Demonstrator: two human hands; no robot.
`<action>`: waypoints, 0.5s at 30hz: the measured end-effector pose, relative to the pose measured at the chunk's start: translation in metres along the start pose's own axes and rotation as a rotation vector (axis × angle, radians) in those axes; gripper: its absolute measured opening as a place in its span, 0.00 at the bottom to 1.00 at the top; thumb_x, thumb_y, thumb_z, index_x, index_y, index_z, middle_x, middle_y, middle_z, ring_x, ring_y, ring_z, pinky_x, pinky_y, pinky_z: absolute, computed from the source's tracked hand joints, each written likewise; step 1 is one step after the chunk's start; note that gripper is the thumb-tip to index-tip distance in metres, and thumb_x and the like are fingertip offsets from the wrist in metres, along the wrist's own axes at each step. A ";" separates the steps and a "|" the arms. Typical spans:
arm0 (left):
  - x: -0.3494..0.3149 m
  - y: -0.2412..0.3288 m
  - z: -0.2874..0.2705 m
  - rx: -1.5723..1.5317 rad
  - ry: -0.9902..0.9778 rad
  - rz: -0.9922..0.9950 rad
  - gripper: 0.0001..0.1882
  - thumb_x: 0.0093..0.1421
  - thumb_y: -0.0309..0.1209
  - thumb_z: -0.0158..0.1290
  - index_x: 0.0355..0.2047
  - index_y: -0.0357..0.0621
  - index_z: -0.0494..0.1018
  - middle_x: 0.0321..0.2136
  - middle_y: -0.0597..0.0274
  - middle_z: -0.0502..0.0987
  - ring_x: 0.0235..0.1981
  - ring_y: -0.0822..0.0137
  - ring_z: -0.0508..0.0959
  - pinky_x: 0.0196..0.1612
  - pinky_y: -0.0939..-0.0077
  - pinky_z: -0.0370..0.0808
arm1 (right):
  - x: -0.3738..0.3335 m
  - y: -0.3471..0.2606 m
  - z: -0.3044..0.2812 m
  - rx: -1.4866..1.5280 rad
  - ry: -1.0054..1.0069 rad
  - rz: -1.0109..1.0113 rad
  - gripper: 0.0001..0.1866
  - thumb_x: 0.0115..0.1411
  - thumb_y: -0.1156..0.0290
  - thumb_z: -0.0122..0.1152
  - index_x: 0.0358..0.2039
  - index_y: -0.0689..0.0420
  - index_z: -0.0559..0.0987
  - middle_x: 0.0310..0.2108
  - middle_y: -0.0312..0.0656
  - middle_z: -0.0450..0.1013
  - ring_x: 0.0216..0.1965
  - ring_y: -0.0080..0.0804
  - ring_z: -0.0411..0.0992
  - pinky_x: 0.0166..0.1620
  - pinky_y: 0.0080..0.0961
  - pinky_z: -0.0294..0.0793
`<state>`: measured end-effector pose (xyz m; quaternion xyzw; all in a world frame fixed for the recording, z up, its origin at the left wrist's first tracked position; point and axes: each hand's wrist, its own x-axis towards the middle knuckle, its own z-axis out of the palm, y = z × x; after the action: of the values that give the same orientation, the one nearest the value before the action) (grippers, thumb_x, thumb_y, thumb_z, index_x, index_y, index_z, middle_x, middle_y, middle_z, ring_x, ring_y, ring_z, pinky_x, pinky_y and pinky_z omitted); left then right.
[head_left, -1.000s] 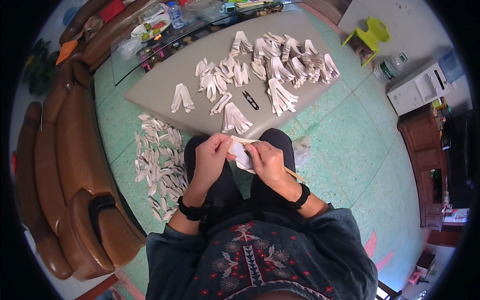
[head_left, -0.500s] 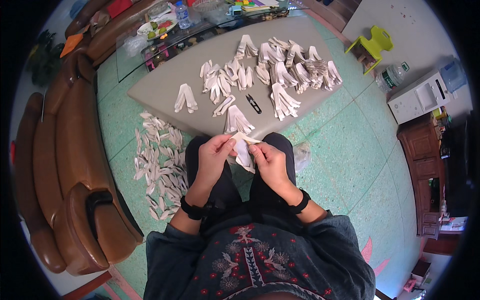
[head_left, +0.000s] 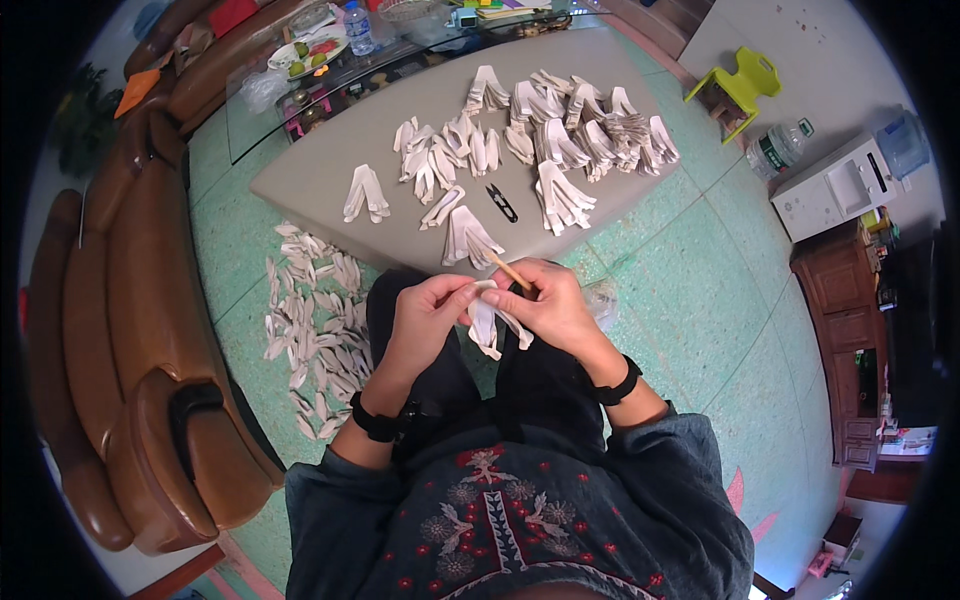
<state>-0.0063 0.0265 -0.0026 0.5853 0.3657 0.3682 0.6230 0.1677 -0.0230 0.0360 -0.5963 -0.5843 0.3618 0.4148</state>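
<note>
Above my lap, my left hand (head_left: 425, 318) pinches the upper left edge of a white V-shaped cloth piece (head_left: 487, 330), which looks like a collar. The thumb of my right hand (head_left: 560, 312) presses on the same piece from the other side. A thin wooden stick (head_left: 509, 270) sticks out from the fingers of my right hand, pointing up and left. The cloth's two tails hang down between my knees. Just beyond my hands, a fanned stack of similar pieces (head_left: 468, 238) lies at the near edge of the grey table (head_left: 330, 150). Black thread snips (head_left: 502, 204) rest behind it.
More stacks of folded white pieces (head_left: 560, 145) cover the table's far right. A loose heap of white pieces (head_left: 320, 340) lies on the green floor at left, beside a brown leather sofa (head_left: 150, 330). A green child's chair (head_left: 740, 85) stands at the far right.
The wooden stick now shows clearly in my right hand, pointing up. The cloth piece has been turned so both tails hang down, and my right hand has moved slightly up and right.
</note>
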 end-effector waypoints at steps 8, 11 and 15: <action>-0.008 0.007 0.004 -0.111 -0.070 0.009 0.07 0.57 0.27 0.52 0.28 0.34 0.73 0.18 0.69 0.72 0.16 0.81 0.68 0.20 0.88 0.63 | 0.004 0.030 0.002 0.835 -0.234 0.272 0.10 0.57 0.67 0.58 0.29 0.63 0.77 0.22 0.31 0.70 0.23 0.14 0.64 0.27 0.14 0.64; -0.005 0.001 0.002 -0.176 -0.003 -0.063 0.06 0.57 0.27 0.52 0.28 0.35 0.73 0.19 0.68 0.72 0.16 0.80 0.68 0.20 0.88 0.64 | 0.004 0.032 0.003 0.413 -0.037 -0.041 0.16 0.53 0.63 0.62 0.35 0.62 0.75 0.25 0.33 0.72 0.25 0.18 0.66 0.29 0.16 0.66; -0.005 -0.004 -0.002 -0.213 0.031 -0.063 0.06 0.57 0.27 0.52 0.29 0.35 0.73 0.20 0.67 0.73 0.17 0.80 0.69 0.22 0.89 0.64 | -0.014 0.022 -0.003 -0.142 0.064 -0.344 0.14 0.47 0.69 0.65 0.33 0.63 0.76 0.22 0.41 0.71 0.16 0.27 0.66 0.20 0.22 0.63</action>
<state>-0.0103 0.0230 -0.0068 0.4981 0.3527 0.3942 0.6871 0.1785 -0.0367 0.0162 -0.5268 -0.6881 0.2241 0.4458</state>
